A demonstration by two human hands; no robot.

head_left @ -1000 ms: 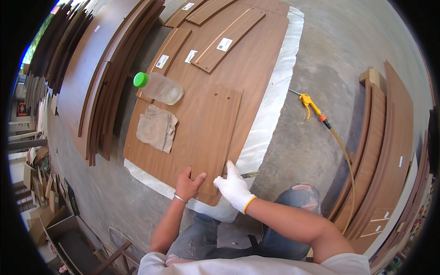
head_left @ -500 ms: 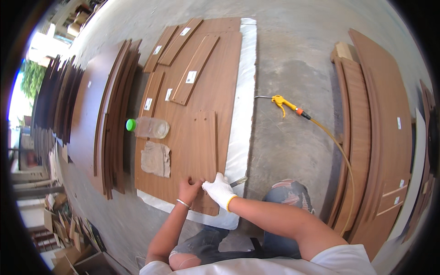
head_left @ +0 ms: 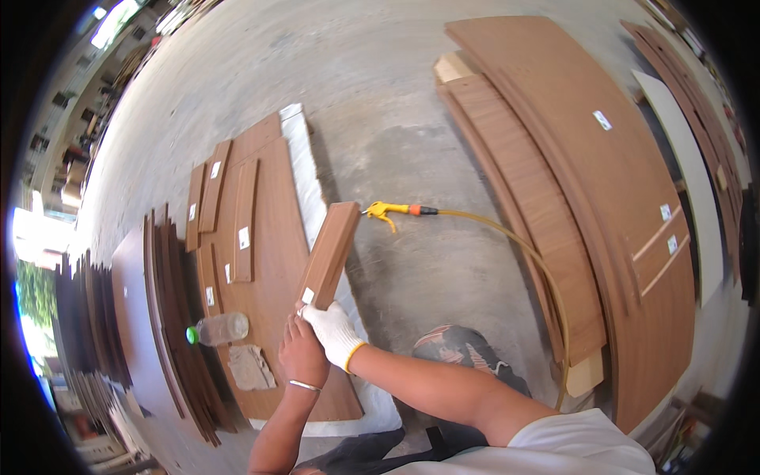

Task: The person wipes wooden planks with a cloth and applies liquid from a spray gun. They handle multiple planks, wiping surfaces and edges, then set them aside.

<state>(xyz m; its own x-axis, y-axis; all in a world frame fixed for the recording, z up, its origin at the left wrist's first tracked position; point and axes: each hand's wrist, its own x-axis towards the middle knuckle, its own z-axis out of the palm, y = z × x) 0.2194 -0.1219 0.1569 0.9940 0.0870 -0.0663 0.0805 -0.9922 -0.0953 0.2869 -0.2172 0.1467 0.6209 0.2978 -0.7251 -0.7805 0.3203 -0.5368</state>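
Observation:
Both hands are closed at the near end of a brown wooden board (head_left: 331, 252), which is raised and tilted above the larger panel (head_left: 279, 245). A small white label shows near the held end. My left hand (head_left: 304, 352) is bare, with a pale band at the wrist. My right hand (head_left: 334, 326) wears a white knitted glove with a yellow cuff. The undersides of the fingers are hidden. Left of my left hand lie a crumpled beige cloth (head_left: 252, 367) and, beyond it, a transparent bottle with a green cap (head_left: 222, 328).
Several narrow labelled boards (head_left: 245, 222) lie on the panel over a white sheet (head_left: 299, 146). A yellow air blow gun (head_left: 388, 212) with its hose (head_left: 507, 228) rests on the concrete floor. Brown panels are stacked at right (head_left: 586, 174) and left (head_left: 162, 317).
The board has come up off the larger panel and now tilts in both hands. The view has swung rightward, so the surroundings sit farther left in it.

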